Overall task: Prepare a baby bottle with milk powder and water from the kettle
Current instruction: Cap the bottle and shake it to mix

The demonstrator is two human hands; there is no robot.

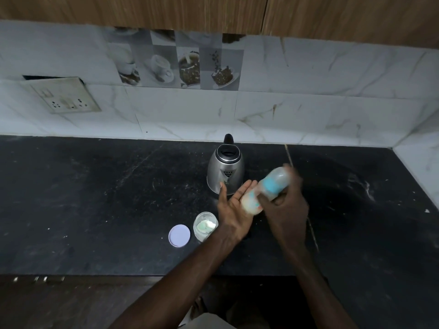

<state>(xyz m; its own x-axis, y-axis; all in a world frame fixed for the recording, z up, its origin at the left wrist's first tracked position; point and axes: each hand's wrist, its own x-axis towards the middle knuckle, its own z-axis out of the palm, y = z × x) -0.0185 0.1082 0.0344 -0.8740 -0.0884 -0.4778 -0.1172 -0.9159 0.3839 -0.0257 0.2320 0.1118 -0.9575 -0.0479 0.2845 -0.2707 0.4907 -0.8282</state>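
Note:
My right hand (283, 205) grips a baby bottle (266, 188) with a blue collar, tilted and blurred by motion. Milky liquid fills its lower end, which rests against the palm of my left hand (231, 210). That hand lies flat with fingers spread, palm up. A steel kettle (225, 169) with a black lid and handle stands just behind both hands. An uncovered jar of milk powder (205, 225) sits left of my left wrist, and its pale round lid (179, 235) lies flat on the counter beside it.
The black stone counter (95, 198) runs to a marble-tiled wall at the back and right. A switch and socket plate (63, 96) is on the wall at the left. The counter's front edge runs below my forearms.

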